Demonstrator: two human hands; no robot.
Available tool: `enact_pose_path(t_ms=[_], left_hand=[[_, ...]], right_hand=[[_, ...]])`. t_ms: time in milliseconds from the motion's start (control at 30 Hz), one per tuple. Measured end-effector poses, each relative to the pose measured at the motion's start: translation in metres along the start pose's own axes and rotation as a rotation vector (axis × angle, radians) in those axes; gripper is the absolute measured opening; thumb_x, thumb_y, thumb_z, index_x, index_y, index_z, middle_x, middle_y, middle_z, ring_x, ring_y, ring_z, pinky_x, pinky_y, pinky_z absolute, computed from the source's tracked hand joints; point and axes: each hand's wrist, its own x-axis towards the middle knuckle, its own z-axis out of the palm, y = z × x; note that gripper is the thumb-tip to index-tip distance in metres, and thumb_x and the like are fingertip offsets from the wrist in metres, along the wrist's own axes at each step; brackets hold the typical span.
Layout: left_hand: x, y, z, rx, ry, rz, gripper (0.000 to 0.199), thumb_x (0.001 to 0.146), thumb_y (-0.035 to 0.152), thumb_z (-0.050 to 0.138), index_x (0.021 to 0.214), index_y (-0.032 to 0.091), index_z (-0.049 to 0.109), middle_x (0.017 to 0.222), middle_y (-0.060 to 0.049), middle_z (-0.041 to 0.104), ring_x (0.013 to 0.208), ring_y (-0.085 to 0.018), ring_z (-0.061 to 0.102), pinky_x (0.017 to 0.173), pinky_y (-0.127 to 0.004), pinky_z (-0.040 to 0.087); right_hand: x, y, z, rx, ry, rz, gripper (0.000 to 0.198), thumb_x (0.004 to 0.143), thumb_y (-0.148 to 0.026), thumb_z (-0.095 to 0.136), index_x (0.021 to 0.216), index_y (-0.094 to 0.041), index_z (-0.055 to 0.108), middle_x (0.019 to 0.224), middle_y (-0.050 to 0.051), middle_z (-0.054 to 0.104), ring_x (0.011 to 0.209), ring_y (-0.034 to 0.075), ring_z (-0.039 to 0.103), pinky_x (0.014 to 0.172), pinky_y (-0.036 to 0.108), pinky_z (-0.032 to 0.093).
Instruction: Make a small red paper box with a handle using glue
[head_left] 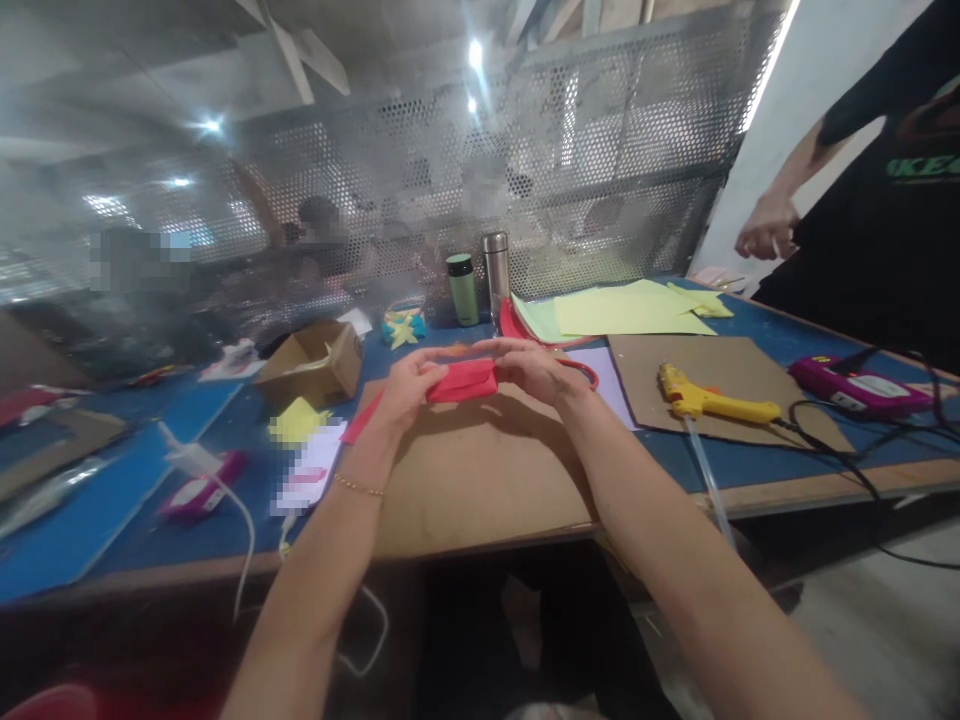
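Red folded paper (463, 381) held up over the brown card sheet (480, 480), clear of the bench (225, 430). Long axis runs left to right, roughly level, right end a touch higher. Flat face tilted toward the camera.

Left hand (405, 385) pinches the left end, right hand (534, 368) pinches the right end; the paper spans the gap between them, both hands clamped on it, fingers curled over the top edge. A red strip (363, 418) sticks out below the left hand.

Right of the hands: yellow glue gun (709, 400) lying on a second card sheet (720, 385), nozzle pointing left. Far side: green flask (463, 288), steel flask (496, 268), yellow paper sheets (630, 310). Left: open carton (315, 362). Far right: another person's hand (766, 228), well apart.
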Motion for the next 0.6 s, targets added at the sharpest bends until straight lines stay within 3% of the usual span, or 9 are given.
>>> enact_pose_path(t_ms=[100, 200, 400, 600], left_hand=[[-0.003, 0.002, 0.002, 0.083, 0.001, 0.051, 0.039, 0.068, 0.026, 0.080, 0.107, 0.017, 0.078, 0.067, 0.003, 0.066, 0.059, -0.011, 0.057, 0.058, -0.023, 0.044], [-0.007, 0.004, 0.009, 0.133, 0.001, 0.054, 0.037, 0.070, 0.025, 0.079, 0.106, 0.019, 0.079, 0.070, 0.002, 0.067, 0.065, -0.014, 0.060, 0.063, -0.024, 0.048], [-0.008, 0.007, 0.017, 0.223, 0.011, 0.073, 0.014, 0.072, 0.023, 0.076, 0.083, 0.018, 0.083, 0.070, -0.002, 0.070, 0.073, -0.018, 0.062, 0.068, -0.027, 0.047], [-0.003, 0.002, 0.016, 0.292, -0.005, 0.047, 0.011, 0.068, 0.028, 0.076, 0.064, 0.019, 0.078, 0.067, -0.003, 0.071, 0.063, -0.015, 0.056, 0.063, -0.028, 0.043]], right_hand=[[-0.001, 0.001, 0.003, -0.128, 0.076, -0.042, 0.024, 0.084, -0.042, 0.070, 0.089, -0.019, 0.074, 0.087, 0.007, 0.075, 0.081, 0.019, 0.067, 0.080, 0.034, 0.052], [0.000, 0.006, 0.007, -0.375, 0.082, -0.065, 0.044, 0.079, -0.061, 0.074, 0.071, -0.017, 0.069, 0.070, 0.001, 0.064, 0.069, 0.015, 0.056, 0.066, 0.029, 0.041], [0.003, 0.013, 0.012, -0.484, 0.124, -0.123, 0.044, 0.074, -0.060, 0.072, 0.065, -0.018, 0.062, 0.062, -0.004, 0.051, 0.064, 0.011, 0.041, 0.059, 0.027, 0.027], [0.001, 0.014, 0.019, -0.480, 0.146, -0.110, 0.038, 0.071, -0.053, 0.071, 0.062, -0.019, 0.058, 0.061, -0.005, 0.047, 0.061, 0.010, 0.037, 0.058, 0.028, 0.026]])
